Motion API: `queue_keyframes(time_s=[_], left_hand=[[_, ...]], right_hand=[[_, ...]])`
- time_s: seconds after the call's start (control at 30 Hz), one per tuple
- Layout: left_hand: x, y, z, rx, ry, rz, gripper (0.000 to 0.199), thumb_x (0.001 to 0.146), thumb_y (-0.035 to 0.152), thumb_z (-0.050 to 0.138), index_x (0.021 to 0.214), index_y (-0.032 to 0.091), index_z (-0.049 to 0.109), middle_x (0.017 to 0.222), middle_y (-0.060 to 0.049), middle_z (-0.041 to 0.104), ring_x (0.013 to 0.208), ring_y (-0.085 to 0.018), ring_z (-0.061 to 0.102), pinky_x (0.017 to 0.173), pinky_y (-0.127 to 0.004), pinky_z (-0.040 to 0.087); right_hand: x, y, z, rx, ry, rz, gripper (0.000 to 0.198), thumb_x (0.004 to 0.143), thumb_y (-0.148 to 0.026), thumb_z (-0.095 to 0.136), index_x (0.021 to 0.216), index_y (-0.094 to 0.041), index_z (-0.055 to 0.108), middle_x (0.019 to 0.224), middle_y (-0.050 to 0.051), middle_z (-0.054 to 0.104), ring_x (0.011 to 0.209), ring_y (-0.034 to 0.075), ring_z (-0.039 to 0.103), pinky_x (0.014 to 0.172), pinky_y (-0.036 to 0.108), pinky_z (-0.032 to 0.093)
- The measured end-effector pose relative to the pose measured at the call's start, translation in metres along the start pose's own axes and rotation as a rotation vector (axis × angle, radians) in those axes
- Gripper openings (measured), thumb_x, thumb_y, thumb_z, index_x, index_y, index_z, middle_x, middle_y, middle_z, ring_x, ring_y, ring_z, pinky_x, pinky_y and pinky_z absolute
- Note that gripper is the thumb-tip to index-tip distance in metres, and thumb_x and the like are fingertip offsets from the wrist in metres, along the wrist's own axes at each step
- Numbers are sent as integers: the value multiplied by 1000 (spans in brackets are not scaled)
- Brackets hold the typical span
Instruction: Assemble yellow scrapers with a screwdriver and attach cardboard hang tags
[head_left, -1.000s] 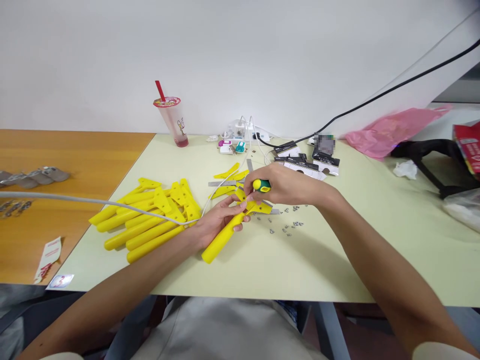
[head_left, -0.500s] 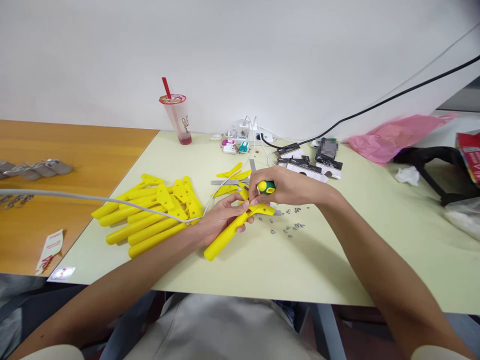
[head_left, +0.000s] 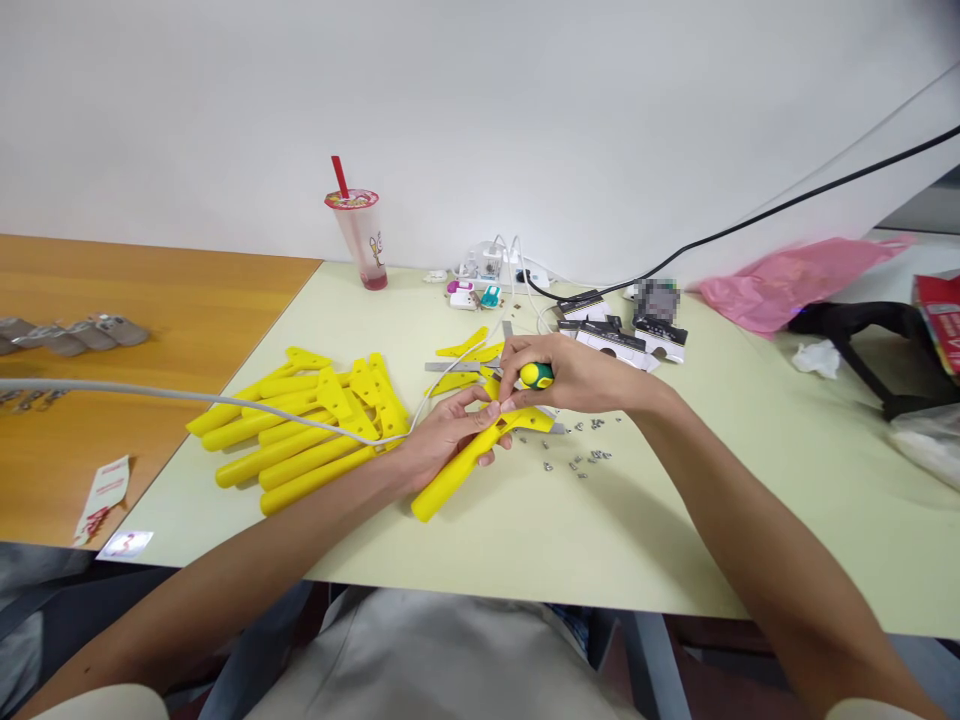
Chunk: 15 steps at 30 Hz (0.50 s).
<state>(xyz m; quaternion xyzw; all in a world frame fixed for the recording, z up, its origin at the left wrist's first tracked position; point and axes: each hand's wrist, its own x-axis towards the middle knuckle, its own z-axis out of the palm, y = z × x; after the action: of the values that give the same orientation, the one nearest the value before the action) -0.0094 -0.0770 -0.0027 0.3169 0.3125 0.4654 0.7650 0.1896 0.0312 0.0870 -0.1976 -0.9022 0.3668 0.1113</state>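
Note:
My left hand (head_left: 454, 435) is closed round a yellow plastic handle (head_left: 451, 482), whose thick end slants toward me. A flat metal blade (head_left: 556, 428) sticks out at the handle's far right end. In my right hand (head_left: 559, 372) is a screwdriver with a green and yellow grip (head_left: 537, 376); its tip is hidden by my fingers. The fingertips of both hands meet at the handle's wider part. Small metal screws (head_left: 596, 455) lie scattered just right of the hands. Beyond them are loose yellow handle pieces (head_left: 454, 382) and a metal strip (head_left: 450, 367).
A pile of yellow handles (head_left: 300, 440) lies on the left, crossed by a white cable (head_left: 225, 400). Along the wall stand a drink cup (head_left: 364, 245) and a power strip (head_left: 487, 265). Black and white boxes (head_left: 615, 335) and a pink bag (head_left: 795, 285) are at the back right.
The whole view has shifted slightly. Both hands keep the same holds on the handle and the screwdriver, with hardly any visible movement.

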Motion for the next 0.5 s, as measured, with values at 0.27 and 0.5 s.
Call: queue_keyframes(time_s=[0.27,0.5], left_hand=[[3,-1,-2,17,1,21,39,88,42,89,102,19,60,99,-7,72,80,-16,73,52,-20,48],[3,-4,-1,26,25,0,43,86,44,90,106,19,61,100,-7,71,80,-16,74,52,-20,48]], right_hand=[[2,5,-1,33,12,74,31,89,-53,80,96,-23,79,105,5,76,92,21,64,83,35,44],[1,6,-2,-9,-8,114,32,88,-54,79,95,-24,79,108,5,78,96,23,66,86,36,44]])
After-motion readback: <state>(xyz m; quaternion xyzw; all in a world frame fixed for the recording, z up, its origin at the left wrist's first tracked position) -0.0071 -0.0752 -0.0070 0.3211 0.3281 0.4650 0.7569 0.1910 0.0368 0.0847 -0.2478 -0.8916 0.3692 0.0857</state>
